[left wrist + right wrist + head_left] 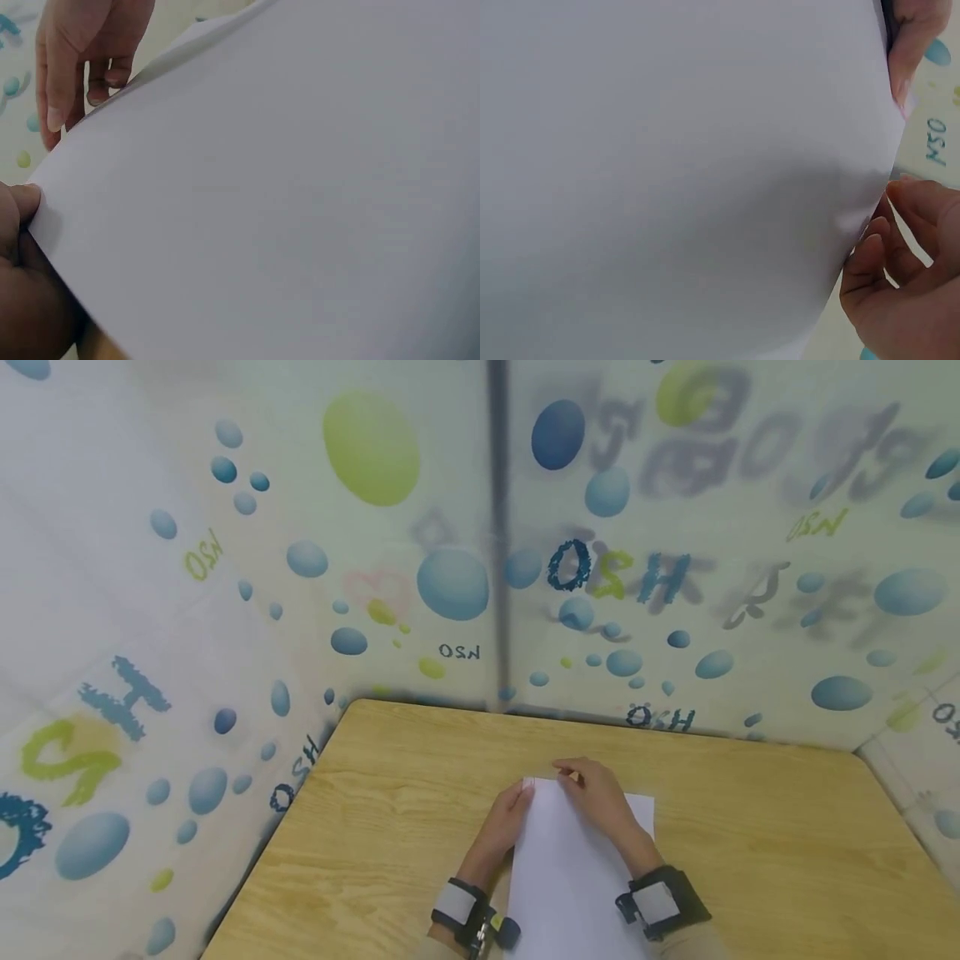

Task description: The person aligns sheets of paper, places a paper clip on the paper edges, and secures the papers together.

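White paper (570, 877) stretches from the middle of the table toward the person, its far edge slightly raised. At its far left corner, my left hand (504, 822) pinches it, thumb on top. A small pink-red mark (904, 111) shows beside that thumb in the right wrist view. My right hand (596, 797) is at the far edge, to the right of the left one. Its loosely bent fingers (866, 259) touch or nearly touch the edge, and no firm grip on the paper is visible. A second layer (210, 28) appears behind the edge in the left wrist view.
Beneath the paper is a wooden table (765, 843) with rounded far corners. A pale curtain (420, 677) printed with bubbles and letters surrounds its far and side edges. Each wrist wears a black strap (667, 902) with a small device.
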The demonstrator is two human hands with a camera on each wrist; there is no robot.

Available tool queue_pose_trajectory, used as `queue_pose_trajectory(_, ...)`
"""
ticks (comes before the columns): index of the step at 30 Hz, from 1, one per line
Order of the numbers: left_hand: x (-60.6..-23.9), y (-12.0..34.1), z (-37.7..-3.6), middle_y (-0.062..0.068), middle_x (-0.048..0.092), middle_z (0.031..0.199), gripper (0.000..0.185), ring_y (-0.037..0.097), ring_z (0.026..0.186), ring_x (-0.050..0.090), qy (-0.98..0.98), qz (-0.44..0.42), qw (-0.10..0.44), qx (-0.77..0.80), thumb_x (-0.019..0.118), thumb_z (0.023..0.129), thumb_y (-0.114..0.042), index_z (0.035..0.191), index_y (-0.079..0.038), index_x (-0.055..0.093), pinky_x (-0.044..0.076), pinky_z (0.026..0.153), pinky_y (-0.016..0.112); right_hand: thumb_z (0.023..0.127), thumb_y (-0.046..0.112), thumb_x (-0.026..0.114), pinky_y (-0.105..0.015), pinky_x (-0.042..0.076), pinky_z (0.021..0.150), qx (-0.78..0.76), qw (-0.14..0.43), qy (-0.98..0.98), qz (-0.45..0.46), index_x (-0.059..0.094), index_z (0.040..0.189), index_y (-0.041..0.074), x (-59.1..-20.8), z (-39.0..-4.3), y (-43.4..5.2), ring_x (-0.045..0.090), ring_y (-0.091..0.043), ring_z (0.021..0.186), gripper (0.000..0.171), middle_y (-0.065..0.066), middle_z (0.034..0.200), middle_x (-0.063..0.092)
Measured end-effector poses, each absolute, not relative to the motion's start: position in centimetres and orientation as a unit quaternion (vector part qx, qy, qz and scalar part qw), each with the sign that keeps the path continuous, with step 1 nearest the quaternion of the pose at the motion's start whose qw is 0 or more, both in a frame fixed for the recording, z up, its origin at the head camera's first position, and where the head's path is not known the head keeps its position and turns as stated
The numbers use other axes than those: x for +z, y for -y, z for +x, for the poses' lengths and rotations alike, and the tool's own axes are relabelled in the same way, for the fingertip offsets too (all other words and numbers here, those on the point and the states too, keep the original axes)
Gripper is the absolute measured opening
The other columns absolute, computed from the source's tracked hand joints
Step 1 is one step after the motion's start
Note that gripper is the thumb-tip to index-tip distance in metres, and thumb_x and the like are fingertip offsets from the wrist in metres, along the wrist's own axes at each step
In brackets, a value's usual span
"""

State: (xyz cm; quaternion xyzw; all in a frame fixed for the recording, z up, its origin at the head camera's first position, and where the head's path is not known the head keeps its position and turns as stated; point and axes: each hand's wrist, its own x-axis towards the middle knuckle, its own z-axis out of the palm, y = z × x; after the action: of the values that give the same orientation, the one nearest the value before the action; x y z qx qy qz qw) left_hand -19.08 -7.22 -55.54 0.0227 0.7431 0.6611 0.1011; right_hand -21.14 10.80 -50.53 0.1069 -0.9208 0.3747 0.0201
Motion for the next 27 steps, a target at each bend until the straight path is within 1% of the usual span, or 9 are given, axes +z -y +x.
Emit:
queue_pose_trajectory(3, -55.5, 7.1, -19.0, -0.001, 0.063, 0.1, 0.04, 0.015, 0.088, 0.059, -0.751, 0.008, 0.104, 0.652, 0.041, 0.104, -0.042, 0.13, -0.017, 0.058, 0.047, 0.079, 0.034, 0.096, 0.012, 0.062, -0.039, 0.048, 0.08, 0.386, 0.024, 0.919, 0.084, 0.067, 0.121, 0.013, -50.8, -21.1, -12.6, 0.056, -0.022, 0.093, 0.026, -0.005, 0.108, 0.065)
queue_pose_trajectory(7, -55.5, 7.0, -19.0, -0.001, 0.063, 0.099, 0.038, 0.015, 0.088, 0.058, -0.751, 0.004, 0.101, 0.653, 0.042, 0.103, -0.041, 0.127, -0.017, 0.06, 0.046, 0.079, 0.034, 0.098, 0.015, 0.058, -0.05, 0.043, 0.092, 0.409, 0.054, 0.91, 0.036, 0.068, 0.119, 0.007, -51.0, -20.9, -15.2, 0.053, -0.034, 0.111, 0.024, -0.015, 0.116, 0.064)
queue_pose_trajectory(9, -55.5, 7.1, -19.0, 0.0, 0.063, 0.098, 0.038, 0.016, 0.086, 0.058, -0.748, 0.008, 0.098, 0.656, 0.042, 0.104, -0.04, 0.125, -0.016, 0.061, 0.047, 0.078, 0.034, 0.1, 0.017, 0.055, -0.055, 0.038, 0.097, 0.424, 0.066, 0.903, 0.005, 0.066, 0.12, 0.004, -51.0, -20.6, -16.4, 0.048, -0.038, 0.12, 0.026, -0.019, 0.122, 0.061)
queue_pose_trajectory(11, -55.6, 7.1, -19.1, 0.0, 0.063, 0.098, 0.037, 0.016, 0.085, 0.059, -0.747, 0.011, 0.095, 0.658, 0.042, 0.104, -0.041, 0.124, -0.016, 0.061, 0.047, 0.077, 0.034, 0.102, 0.022, 0.051, -0.055, 0.036, 0.099, 0.442, 0.064, 0.894, -0.025, 0.062, 0.125, 0.002, -51.1, -20.3, -17.6, 0.045, -0.04, 0.123, 0.032, -0.021, 0.127, 0.057)
queue_pose_trajectory(14, -55.6, 7.2, -19.1, 0.0, 0.063, 0.1, 0.038, 0.016, 0.088, 0.059, -0.748, 0.007, 0.097, 0.657, 0.042, 0.103, -0.044, 0.124, -0.019, 0.061, 0.046, 0.08, 0.034, 0.104, 0.036, 0.044, -0.054, 0.037, 0.1, 0.469, 0.027, 0.881, -0.055, 0.051, 0.136, 0.002, -51.2, -19.6, -19.1, 0.042, -0.04, 0.126, 0.048, -0.023, 0.137, 0.048)
queue_pose_trajectory(17, -55.7, 7.3, -19.1, -0.002, 0.063, 0.103, 0.039, 0.016, 0.091, 0.058, -0.747, 0.001, 0.1, 0.657, 0.041, 0.103, -0.046, 0.125, -0.02, 0.061, 0.045, 0.082, 0.035, 0.103, 0.046, 0.038, -0.053, 0.035, 0.103, 0.482, -0.016, 0.874, -0.062, 0.041, 0.143, 0.001, -51.4, -18.9, -20.3, 0.039, -0.04, 0.13, 0.06, -0.023, 0.142, 0.041)
queue_pose_trajectory(21, -55.8, 7.3, -19.1, -0.002, 0.063, 0.104, 0.038, 0.016, 0.091, 0.058, -0.746, -0.001, 0.1, 0.659, 0.042, 0.103, -0.045, 0.126, -0.021, 0.061, 0.045, 0.083, 0.035, 0.103, 0.048, 0.035, -0.053, 0.033, 0.104, 0.475, -0.057, 0.877, -0.055, 0.036, 0.144, -0.002, -51.7, -17.9, -21.3, 0.037, -0.042, 0.132, 0.065, -0.027, 0.143, 0.039)
queue_pose_trajectory(27, -55.7, 7.3, -19.1, -0.001, 0.063, 0.104, 0.039, 0.016, 0.091, 0.058, -0.749, -0.002, 0.095, 0.656, 0.042, 0.102, -0.047, 0.126, -0.022, 0.06, 0.045, 0.083, 0.036, 0.103, 0.047, 0.037, -0.055, 0.034, 0.102, 0.458, -0.092, 0.882, -0.056, 0.039, 0.141, -0.007, -52.6, -16.9, -22.1, 0.04, -0.044, 0.129, 0.066, -0.03, 0.14, 0.042)
